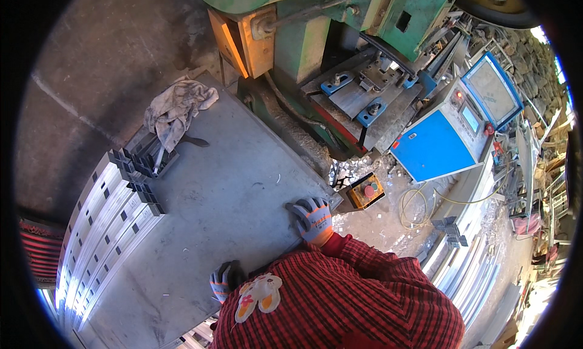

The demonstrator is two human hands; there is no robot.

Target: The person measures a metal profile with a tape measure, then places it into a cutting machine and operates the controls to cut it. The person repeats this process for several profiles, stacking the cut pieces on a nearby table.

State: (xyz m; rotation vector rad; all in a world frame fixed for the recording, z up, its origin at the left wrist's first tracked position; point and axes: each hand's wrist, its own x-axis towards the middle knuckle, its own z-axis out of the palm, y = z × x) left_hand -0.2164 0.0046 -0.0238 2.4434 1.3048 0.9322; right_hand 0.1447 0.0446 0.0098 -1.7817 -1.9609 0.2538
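Note:
Both my hands wear grey gloves with orange bands and dark fingertips. My right hand [313,222] rests on the near right edge of a grey metal table [225,185], its fingers apart and nothing in them. Close to my body, my left hand [226,280] lies at the table's front edge, fingers loosely bent and apart, holding nothing that I can see. Long aluminium profiles [100,239] with square cut-outs are stacked along the table's left side. Beyond their ends, a dirty rag [176,109] lies at the far left corner, partly over a dark-handled tool [195,141].
A green press [303,51] with a die bed [364,94] stands beyond the table. To its right is a blue control cabinet [434,145]. A yellow button box [367,191] stands by the table's right corner. More profiles [467,270] and scrap lie at the right.

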